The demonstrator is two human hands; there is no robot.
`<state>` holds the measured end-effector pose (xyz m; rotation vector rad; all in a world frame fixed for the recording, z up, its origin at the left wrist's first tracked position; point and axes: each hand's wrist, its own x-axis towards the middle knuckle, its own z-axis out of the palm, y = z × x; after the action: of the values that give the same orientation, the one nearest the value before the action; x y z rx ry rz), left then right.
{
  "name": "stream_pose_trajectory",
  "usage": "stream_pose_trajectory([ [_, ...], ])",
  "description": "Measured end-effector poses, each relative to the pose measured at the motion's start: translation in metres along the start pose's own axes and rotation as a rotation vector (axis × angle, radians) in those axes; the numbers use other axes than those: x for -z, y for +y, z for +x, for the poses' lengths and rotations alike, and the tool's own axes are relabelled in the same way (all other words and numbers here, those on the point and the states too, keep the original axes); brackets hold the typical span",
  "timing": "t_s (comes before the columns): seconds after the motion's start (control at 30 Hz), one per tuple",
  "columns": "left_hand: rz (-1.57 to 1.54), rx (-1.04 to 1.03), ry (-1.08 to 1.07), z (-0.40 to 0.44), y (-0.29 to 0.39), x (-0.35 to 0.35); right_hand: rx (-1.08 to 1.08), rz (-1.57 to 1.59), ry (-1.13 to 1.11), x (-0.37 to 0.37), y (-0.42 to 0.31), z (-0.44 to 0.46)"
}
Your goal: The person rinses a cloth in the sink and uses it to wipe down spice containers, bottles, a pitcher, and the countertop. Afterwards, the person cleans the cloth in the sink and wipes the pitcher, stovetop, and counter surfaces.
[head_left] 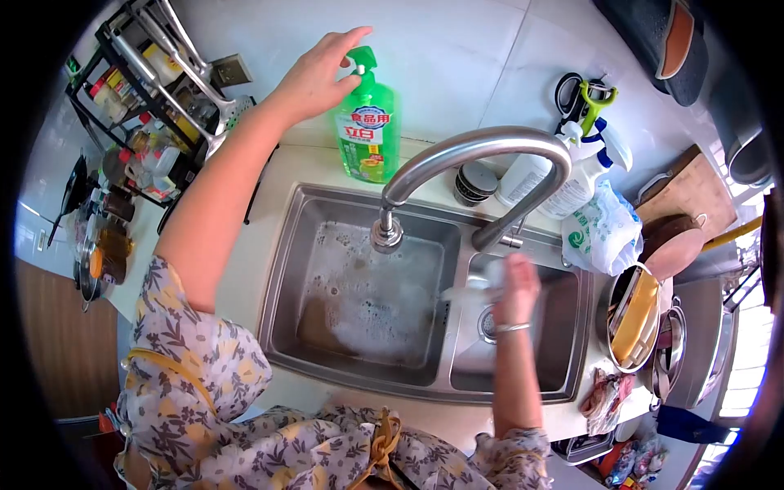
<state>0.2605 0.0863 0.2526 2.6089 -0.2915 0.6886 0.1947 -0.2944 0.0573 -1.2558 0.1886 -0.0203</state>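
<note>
My left hand (pixel 327 69) reaches up to a green pump bottle of dish soap (pixel 371 135) behind the sink. Its index finger stretches past the pump head and the thumb is spread below, so the pump head lies between them; whether they touch it I cannot tell. My right hand (pixel 518 287), smeared by motion, is over the smaller right basin (pixel 539 359). In it is a whitish, blurred thing (pixel 474 292) whose kind I cannot make out. The larger left basin (pixel 282 327) holds cloudy, foamy water (pixel 371 286).
A curved steel faucet (pixel 482 147) arches over the sink. Behind it stand spray bottles (pixel 576 184), dark round lids (pixel 475 181) and a plastic bag (pixel 603 229). A spice rack (pixel 151 122) is at left; a pot of utensils (pixel 637 318) and a crumpled cloth (pixel 604 400) are at right.
</note>
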Motion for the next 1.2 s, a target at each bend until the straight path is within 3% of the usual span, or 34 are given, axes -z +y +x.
stream_pose_trajectory([
  [0.03, 0.001, 0.008, 0.057, -0.009, 0.004, 0.003, 0.058, -0.073, -0.131, -0.013, 0.023, -0.019],
  [0.07, 0.006, 0.011, 0.059, -0.021, 0.007, 0.006, -0.127, -0.029, -0.207, -0.024, 0.048, -0.034],
  [0.13, -0.171, 0.144, 0.193, -0.059, 0.009, 0.006, -0.312, -0.316, -0.37, -0.045, 0.102, -0.048],
  [0.17, -0.303, 0.248, 0.24, -0.082, 0.009, 0.002, -0.315, -0.311, -0.378, -0.046, 0.136, -0.045],
  [0.23, -0.501, 0.391, 0.355, -0.142, 0.001, -0.016, 0.128, -1.083, -0.488, -0.051, 0.191, -0.044],
  [0.27, -0.569, 0.425, 0.422, -0.175, -0.005, -0.029, 0.132, -1.079, -0.502, -0.06, 0.194, -0.056],
  [0.33, -0.847, 0.681, 0.405, -0.241, 0.006, -0.049, 0.063, -1.629, -0.206, -0.074, 0.203, -0.09],
  [0.4, -0.796, 0.838, 0.362, -0.298, 0.017, -0.081, 0.242, -1.816, -0.338, -0.069, 0.266, -0.107],
  [0.47, -0.904, 1.092, 0.156, -0.338, 0.037, -0.097, 0.357, -1.953, -1.477, -0.061, 0.31, -0.095],
  [0.5, -0.975, 1.222, 0.095, -0.346, 0.048, -0.102, 0.267, -1.59, -1.168, -0.057, 0.315, -0.083],
  [0.57, -1.134, 1.442, -0.064, -0.359, 0.058, -0.11, -0.528, -0.567, -0.567, -0.08, 0.254, -0.08],
  [0.73, -1.519, 1.634, -0.089, -0.357, 0.07, -0.146, -0.49, -0.087, -0.381, -0.131, 0.156, -0.101],
  [0.77, -1.634, 1.676, 0.037, -0.345, 0.075, -0.149, -0.416, -0.039, -0.357, -0.135, 0.15, -0.113],
  [0.8, -1.743, 1.724, 0.153, -0.335, 0.081, -0.156, -0.302, -0.186, -0.395, -0.137, 0.147, -0.128],
  [0.83, -2.017, 1.48, 0.053, -0.338, 0.07, -0.17, -0.195, -0.338, -0.424, -0.138, 0.144, -0.142],
  [0.9, -2.208, 1.233, 0.059, -0.322, 0.083, -0.161, 0.348, -0.775, -0.47, -0.142, 0.136, -0.161],
  [0.93, -2.299, 1.106, 0.057, -0.314, 0.09, -0.156, 0.336, -0.792, -0.437, -0.135, 0.122, -0.158],
  [1.0, -1.99, 1.554, 0.417, -0.304, 0.095, -0.154, 0.627, -1.12, -0.514, -0.129, 0.1, -0.151],
  [1.03, -1.976, 1.565, 0.396, -0.31, 0.09, -0.158, 0.64, -1.061, -0.491, -0.123, 0.105, -0.143],
  [1.07, -1.837, 1.503, 0.348, -0.319, 0.081, -0.163, 0.632, -1.054, -0.484, -0.114, 0.115, -0.13],
  [1.13, -1.693, 1.443, 0.317, -0.321, 0.073, -0.159, -0.4, -0.288, -0.421, -0.086, 0.151, -0.098],
  [1.2, -1.516, 1.509, 0.234, -0.31, 0.07, -0.142, -0.286, -1.01, -0.576, -0.055, 0.207, -0.067],
])
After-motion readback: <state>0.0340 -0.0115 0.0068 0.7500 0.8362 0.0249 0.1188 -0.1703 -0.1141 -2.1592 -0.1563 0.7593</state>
